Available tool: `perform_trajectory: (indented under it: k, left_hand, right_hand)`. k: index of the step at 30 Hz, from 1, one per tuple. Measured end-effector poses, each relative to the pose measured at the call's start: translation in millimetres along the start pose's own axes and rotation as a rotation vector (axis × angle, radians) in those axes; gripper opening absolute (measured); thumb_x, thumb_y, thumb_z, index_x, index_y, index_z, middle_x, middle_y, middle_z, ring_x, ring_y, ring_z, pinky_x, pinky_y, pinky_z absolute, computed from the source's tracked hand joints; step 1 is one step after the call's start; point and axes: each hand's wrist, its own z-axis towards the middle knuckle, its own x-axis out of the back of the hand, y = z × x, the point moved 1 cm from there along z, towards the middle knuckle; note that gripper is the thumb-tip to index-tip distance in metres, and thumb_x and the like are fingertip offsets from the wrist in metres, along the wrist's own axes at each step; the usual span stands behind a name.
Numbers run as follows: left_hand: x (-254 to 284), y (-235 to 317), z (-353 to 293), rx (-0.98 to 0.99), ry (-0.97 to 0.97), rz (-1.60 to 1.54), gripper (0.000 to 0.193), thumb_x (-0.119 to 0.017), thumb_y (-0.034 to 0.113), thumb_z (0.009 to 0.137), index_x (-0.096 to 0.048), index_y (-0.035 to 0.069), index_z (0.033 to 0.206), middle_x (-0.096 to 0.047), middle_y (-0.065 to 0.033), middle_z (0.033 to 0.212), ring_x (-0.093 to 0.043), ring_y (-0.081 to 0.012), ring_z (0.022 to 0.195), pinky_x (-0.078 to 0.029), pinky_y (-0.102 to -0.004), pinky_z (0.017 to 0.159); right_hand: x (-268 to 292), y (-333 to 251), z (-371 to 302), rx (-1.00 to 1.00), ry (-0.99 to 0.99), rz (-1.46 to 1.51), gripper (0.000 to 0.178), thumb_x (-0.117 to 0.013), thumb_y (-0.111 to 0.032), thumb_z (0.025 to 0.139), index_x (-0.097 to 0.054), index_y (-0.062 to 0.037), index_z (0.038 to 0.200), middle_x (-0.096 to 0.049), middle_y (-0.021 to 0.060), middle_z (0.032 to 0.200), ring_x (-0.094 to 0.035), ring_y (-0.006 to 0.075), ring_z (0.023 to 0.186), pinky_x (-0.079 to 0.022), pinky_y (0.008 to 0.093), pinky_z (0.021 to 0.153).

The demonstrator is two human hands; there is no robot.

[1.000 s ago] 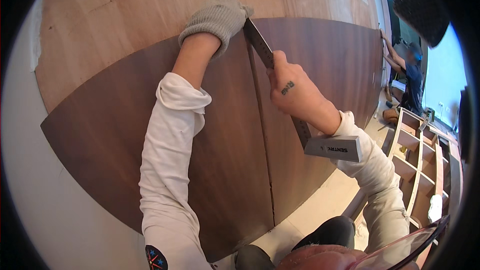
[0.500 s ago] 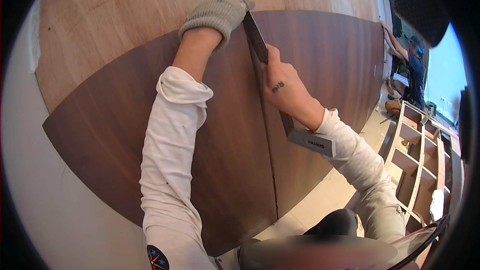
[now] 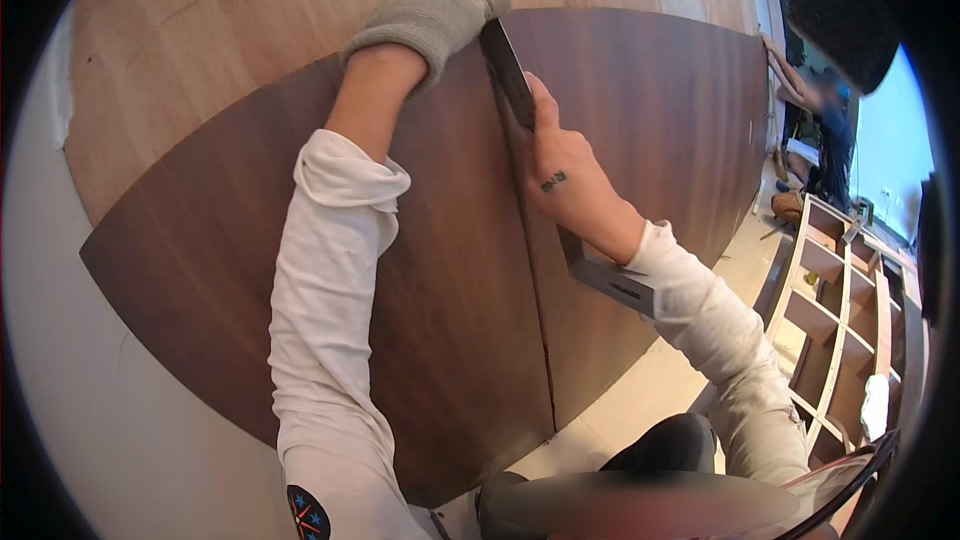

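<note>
My left hand (image 3: 425, 15), in a grey knit glove, is closed at the far edge of the dark brown wood-grain panel. Its fingertips meet the far end of a carpenter's square, and what they pinch is hidden. With the thumb stretched along the dark blade, my bare right hand (image 3: 575, 175) grips the carpenter's square (image 3: 511, 80). The grey stock of the square lies near my right wrist. The blade runs beside a dark seam (image 3: 537, 315) between the left brown panel (image 3: 430, 270) and the right brown panel (image 3: 660, 140).
Bare light plywood (image 3: 270, 0) spans the far side, beyond the panels' curved edge. A wooden grid frame (image 3: 825, 315) lies at the right. Farther back, another person (image 3: 835, 130) reaches toward the right panel's edge. A pale wall (image 3: 130, 410) borders the left.
The view has shifted slightly. My left forearm and gloved hand appear a little farther left and higher. The square and my right hand stay at the seam, with the same grip.
</note>
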Motion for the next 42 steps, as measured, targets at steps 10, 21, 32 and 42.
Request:
perform_trajectory:
  k: [10,21,32,42]
  left_hand:
    - [2,-11,-1,0.026,-0.002,0.064,0.045,-0.058,0.047,0.094,-0.078,0.007,0.102,-0.073,-0.0214,0.1,-0.07,-0.0389,0.097,-0.054,-0.0485,0.089]
    - [5,-3,-9,-0.055,-0.062,0.05,0.059,-0.071,0.059,0.086,-0.077,0.001,0.097,-0.072,-0.0182,0.087,-0.07,-0.0327,0.086,-0.053,-0.0433,0.082]
    - [0,-5,-4,-0.103,-0.094,0.088,0.054,-0.078,0.054,0.081,-0.076,0.001,0.091,-0.067,-0.0119,0.074,-0.065,-0.0264,0.072,-0.051,-0.0405,0.069]
    - [7,-8,-1,-0.124,-0.158,0.029,0.051,-0.078,0.049,0.084,-0.077,0.001,0.101,-0.073,-0.0154,0.087,-0.07,-0.028,0.084,-0.053,-0.0405,0.079]
  right_hand:
    - [23,-29,4,-0.056,-0.097,-0.077,0.061,-0.051,0.001,0.095,-0.025,-0.0025,0.15,-0.064,0.0302,0.077,-0.063,0.0527,0.076,-0.049,0.0542,0.07]
    - [27,-20,-26,-0.073,-0.107,0.004,0.059,-0.051,0.004,0.093,-0.027,-0.0004,0.146,-0.06,0.026,0.068,-0.059,0.0508,0.064,-0.044,0.0549,0.06]
    - [23,-13,-29,-0.074,-0.071,-0.032,0.027,-0.051,0.003,0.094,-0.038,0.0014,0.118,-0.057,0.0255,0.064,-0.057,0.0511,0.064,-0.042,0.0561,0.059]
    - [26,-25,-27,-0.146,-0.125,-0.027,0.022,-0.051,0.002,0.094,-0.038,0.0035,0.113,-0.057,0.027,0.065,-0.058,0.052,0.066,-0.042,0.0566,0.059]
